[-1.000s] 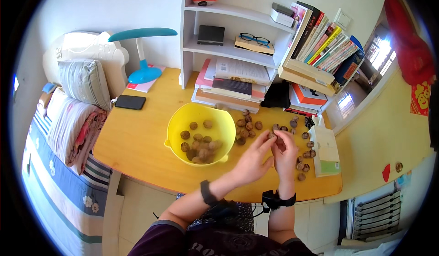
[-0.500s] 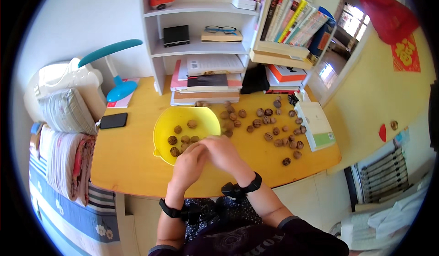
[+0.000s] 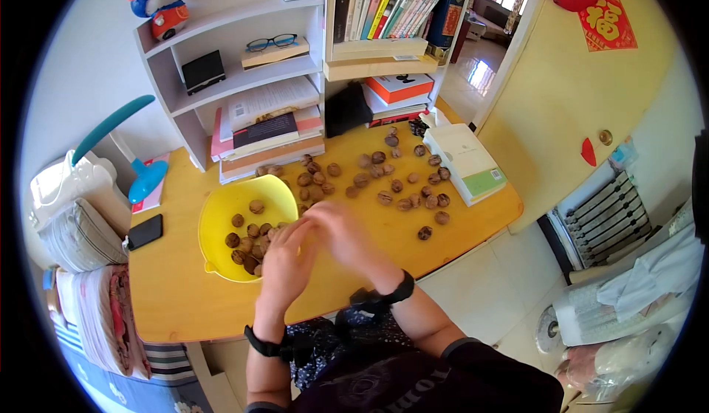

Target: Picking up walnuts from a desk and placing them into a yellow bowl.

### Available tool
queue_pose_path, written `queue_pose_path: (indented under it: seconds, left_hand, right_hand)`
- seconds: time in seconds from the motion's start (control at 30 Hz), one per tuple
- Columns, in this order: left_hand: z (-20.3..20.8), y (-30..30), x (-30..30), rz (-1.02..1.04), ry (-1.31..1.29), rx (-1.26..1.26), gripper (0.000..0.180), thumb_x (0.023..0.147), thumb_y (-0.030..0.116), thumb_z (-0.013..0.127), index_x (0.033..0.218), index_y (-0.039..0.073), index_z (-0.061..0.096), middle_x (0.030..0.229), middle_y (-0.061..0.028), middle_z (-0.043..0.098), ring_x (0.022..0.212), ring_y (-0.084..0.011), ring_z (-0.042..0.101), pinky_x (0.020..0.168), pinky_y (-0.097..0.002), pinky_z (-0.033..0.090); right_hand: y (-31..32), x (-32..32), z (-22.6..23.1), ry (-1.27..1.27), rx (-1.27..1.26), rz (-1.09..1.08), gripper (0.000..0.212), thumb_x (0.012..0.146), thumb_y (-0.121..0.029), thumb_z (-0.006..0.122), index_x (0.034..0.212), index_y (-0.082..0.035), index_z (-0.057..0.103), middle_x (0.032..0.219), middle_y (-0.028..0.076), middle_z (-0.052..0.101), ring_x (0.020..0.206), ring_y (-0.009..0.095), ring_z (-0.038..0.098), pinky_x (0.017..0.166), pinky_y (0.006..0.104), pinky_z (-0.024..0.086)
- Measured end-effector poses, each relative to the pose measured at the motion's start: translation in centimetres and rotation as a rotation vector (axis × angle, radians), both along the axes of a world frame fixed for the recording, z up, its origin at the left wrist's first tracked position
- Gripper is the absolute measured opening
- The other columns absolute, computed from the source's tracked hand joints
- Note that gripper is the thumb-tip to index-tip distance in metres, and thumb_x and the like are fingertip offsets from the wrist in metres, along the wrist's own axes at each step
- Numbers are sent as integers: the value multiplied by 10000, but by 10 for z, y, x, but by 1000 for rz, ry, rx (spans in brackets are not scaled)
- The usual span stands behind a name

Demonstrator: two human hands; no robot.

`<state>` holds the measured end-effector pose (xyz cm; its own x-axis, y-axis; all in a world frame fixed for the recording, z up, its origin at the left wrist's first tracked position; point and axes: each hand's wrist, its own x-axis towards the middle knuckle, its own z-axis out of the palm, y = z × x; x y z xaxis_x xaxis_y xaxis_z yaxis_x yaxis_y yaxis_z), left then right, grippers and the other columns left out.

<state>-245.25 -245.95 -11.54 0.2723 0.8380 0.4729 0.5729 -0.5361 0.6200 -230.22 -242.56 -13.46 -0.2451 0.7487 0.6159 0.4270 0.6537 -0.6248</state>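
A yellow plastic bowl (image 3: pixel 221 191) stands on the left part of the table, with several walnuts (image 3: pixel 256 206) lying in it. At the bowl's right rim is my left hand (image 3: pixel 289 256), its back toward me and its fingertips largely hidden. My right hand (image 3: pixel 341 234) meets it there, smeared by motion. I cannot make out what either hand holds. Many loose walnuts (image 3: pixel 385 197) are spread over the table to the right of the bowl and behind my hands.
Behind the walnuts rise a shelf (image 3: pixel 244 88) and stacked books (image 3: pixel 277 129). A white and green box (image 3: pixel 461 158) lies at the table's right. On the left are a blue lamp (image 3: pixel 148 180) and a phone (image 3: pixel 145 231).
More walnuts lie in the bowl than before. My view has turned to the right, so the table things sit further left. My hands remain together by the bowl's right side.
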Motion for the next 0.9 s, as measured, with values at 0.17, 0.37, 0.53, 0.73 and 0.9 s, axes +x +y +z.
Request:
queue_pose_path:
  seconds: [0.17, 0.37, 0.53, 0.73, 0.9]
  left_hand:
    - [-15, 5, 101, -262, -46, -57, 428, 773, 102, 609, 1189, 51, 521, 1197, -182, 525, 1099, -351, 500, 918, -385, 426]
    - [-91, 18, 171, -315, 77, -305, 512, 798, 206, 575, 1256, 18, 443, 1218, -236, 487, 1119, -368, 482, 924, -409, 411]
    - [-124, 27, 212, -396, -81, -412, 520, 799, 198, 564, 1255, -11, 426, 1180, -248, 510, 1095, -370, 495, 923, -405, 402]
    - [-116, 33, 195, -385, -113, -478, 534, 787, 136, 584, 1268, -1, 398, 1104, -223, 559, 1000, -347, 559, 856, -382, 444]
    - [-35, 19, 115, -286, -329, -357, 511, 802, 71, 555, 1279, 20, 381, 1077, -188, 561, 977, -306, 578, 812, -364, 480]
  right_hand:
    - [-22, 110, -11, -82, -37, -423, 270, 757, -10, 600, 1026, -34, 592, 985, 168, 605, 939, 337, 572, 796, 378, 463]
    - [-66, 190, -71, -156, -342, -642, 331, 744, -60, 635, 1068, -39, 568, 1001, 165, 583, 788, 317, 581, 700, 358, 473]
    - [-68, 196, -84, -177, -403, -517, 359, 712, -35, 651, 1061, -18, 570, 989, 167, 573, 787, 285, 575, 684, 338, 473]
    - [-49, 166, -71, -254, -388, -434, 344, 677, 15, 626, 1016, -2, 567, 956, 167, 547, 851, 310, 579, 714, 354, 477]
    - [-27, 94, -16, 132, -201, -190, 415, 648, 140, 585, 1038, 3, 560, 969, 137, 547, 830, 248, 623, 712, 283, 510]
